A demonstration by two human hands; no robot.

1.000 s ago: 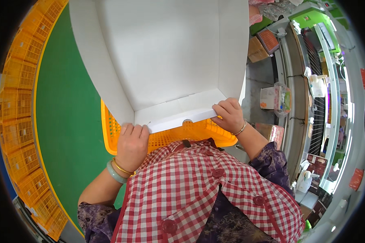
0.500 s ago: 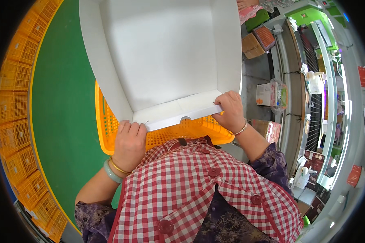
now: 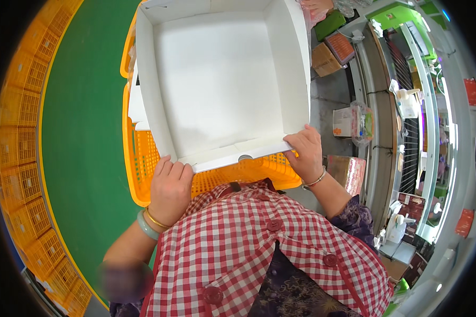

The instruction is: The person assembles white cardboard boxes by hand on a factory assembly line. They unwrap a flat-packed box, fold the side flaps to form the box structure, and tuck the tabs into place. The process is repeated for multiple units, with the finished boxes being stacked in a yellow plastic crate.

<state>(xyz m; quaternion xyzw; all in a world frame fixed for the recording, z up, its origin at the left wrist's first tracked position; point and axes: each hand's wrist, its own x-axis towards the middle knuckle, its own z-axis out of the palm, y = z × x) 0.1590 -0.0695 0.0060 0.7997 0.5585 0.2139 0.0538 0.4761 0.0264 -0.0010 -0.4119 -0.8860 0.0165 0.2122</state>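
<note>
A large white cardboard box (image 3: 219, 79) with an open top is tilted toward me, its bare inside showing. My left hand (image 3: 170, 184) grips its near left corner, fingers curled over the edge. At the near right corner my right hand (image 3: 305, 153) pinches the rim, thumb below. A half-round notch marks the middle of the near wall. Beneath the box stands a yellow plastic basket (image 3: 140, 179) with perforated walls, mostly hidden by the box. White flat cardboard (image 3: 137, 105) shows in it at the left of the box.
Stacked yellow crates (image 3: 29, 142) line the far left beside a green floor (image 3: 84, 132). Another yellow basket (image 3: 128, 47) stands beyond mine. At the right are cartons (image 3: 327, 58), a conveyor-like bench (image 3: 378, 132) and a pump bottle (image 3: 396, 230). Part of another person's hand (image 3: 316, 6) shows at the top.
The box has tipped down and its far end has come lower into view, uncovering its far wall, the second basket and the white cardboard. Both hands keep their hold.
</note>
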